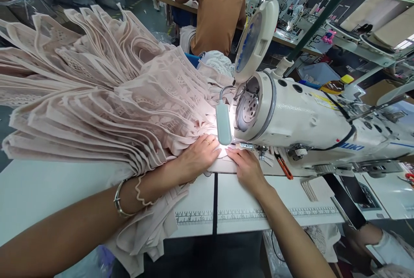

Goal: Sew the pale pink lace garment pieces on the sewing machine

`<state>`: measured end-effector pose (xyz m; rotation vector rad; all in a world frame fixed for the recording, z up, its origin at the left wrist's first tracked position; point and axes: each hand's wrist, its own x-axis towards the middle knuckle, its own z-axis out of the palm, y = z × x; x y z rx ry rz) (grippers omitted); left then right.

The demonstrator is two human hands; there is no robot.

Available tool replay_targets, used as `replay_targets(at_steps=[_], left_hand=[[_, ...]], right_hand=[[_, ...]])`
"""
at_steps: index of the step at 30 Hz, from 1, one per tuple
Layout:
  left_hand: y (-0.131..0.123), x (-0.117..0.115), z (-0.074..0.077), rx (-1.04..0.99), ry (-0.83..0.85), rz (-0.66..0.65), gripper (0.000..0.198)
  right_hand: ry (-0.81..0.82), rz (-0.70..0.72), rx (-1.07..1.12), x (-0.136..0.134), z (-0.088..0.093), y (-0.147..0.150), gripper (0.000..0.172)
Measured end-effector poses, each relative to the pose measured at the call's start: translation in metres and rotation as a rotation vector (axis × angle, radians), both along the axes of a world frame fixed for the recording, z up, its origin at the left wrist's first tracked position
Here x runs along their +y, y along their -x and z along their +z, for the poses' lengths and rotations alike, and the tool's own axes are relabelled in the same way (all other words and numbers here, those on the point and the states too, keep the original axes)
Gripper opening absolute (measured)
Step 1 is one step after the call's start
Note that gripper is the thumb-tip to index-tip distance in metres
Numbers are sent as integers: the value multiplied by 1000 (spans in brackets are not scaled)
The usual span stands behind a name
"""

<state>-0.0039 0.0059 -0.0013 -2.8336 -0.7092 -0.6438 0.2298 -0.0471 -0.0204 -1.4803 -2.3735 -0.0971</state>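
At the lit sewing spot of a white sewing machine [291, 114], my left hand [202, 157] is closed on pale pink fabric [223, 153], fingers bent and pressed down. My right hand [248, 168] holds the near edge of the same fabric, fingertips together beside the needle area. The needle is hidden behind a small pale green lamp [224, 123]. A large bundle of pale pink lace garments [139, 92] spreads over the table to the left, reaching my left hand. More pink fabric [148, 226] hangs over the front edge under my left forearm.
Orange-handled thread snips [284, 165] lie by the machine base. A stack of beige pieces [317, 188] and a dark phone [347, 202] lie to the right. A printed ruler [239, 215] runs along the table front. A person in brown [213, 10] sits ahead.
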Motion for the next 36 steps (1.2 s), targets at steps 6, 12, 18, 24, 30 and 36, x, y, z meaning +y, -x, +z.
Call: replay_targets(at_steps=[6, 12, 18, 24, 30, 36], left_hand=[[0, -3, 5, 99, 115, -17, 17], [-1, 0, 1, 50, 188, 64, 23], [-1, 2, 0, 18, 188, -110, 28], [-4, -2, 1, 106, 104, -114, 32], [-5, -3, 0, 103, 90, -121, 32], [-3, -4, -4, 22, 112, -91, 33]], right_hand=[[5, 8, 132, 1, 3, 0, 52], [34, -111, 260, -1, 10, 4, 44], [79, -55, 288, -4, 19, 8, 42], [61, -9, 264, -4, 19, 9, 39], [35, -5, 256, -4, 19, 9, 39], [40, 90, 233, -5, 23, 8, 40]])
